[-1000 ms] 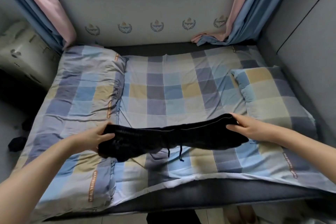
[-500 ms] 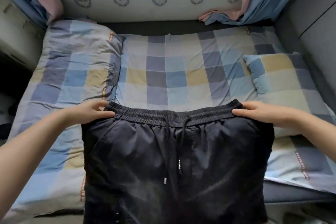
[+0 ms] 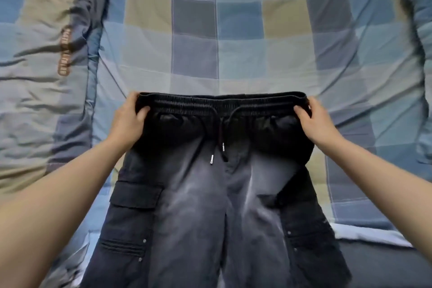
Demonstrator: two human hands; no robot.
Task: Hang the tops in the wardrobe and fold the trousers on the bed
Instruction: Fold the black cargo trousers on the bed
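Black cargo trousers (image 3: pixel 210 206) with an elastic waistband and a drawstring lie spread front-up on the checked bed cover (image 3: pixel 222 54), legs running toward me and off the bottom of the view. My left hand (image 3: pixel 128 119) grips the left end of the waistband, thumb on top. At the right end of the waistband my right hand (image 3: pixel 315 121) grips it the same way. Side pockets show on both legs.
A folded checked duvet (image 3: pixel 42 77) lies along the left of the bed. A checked pillow (image 3: pixel 420 54) sits at the right edge. The grey mattress edge (image 3: pixel 385 264) shows at the lower right.
The view has closed in and tilted down on the bed. The trousers, bunched up a second ago, now lie spread out flat, and both hands have curled round the waistband ends.
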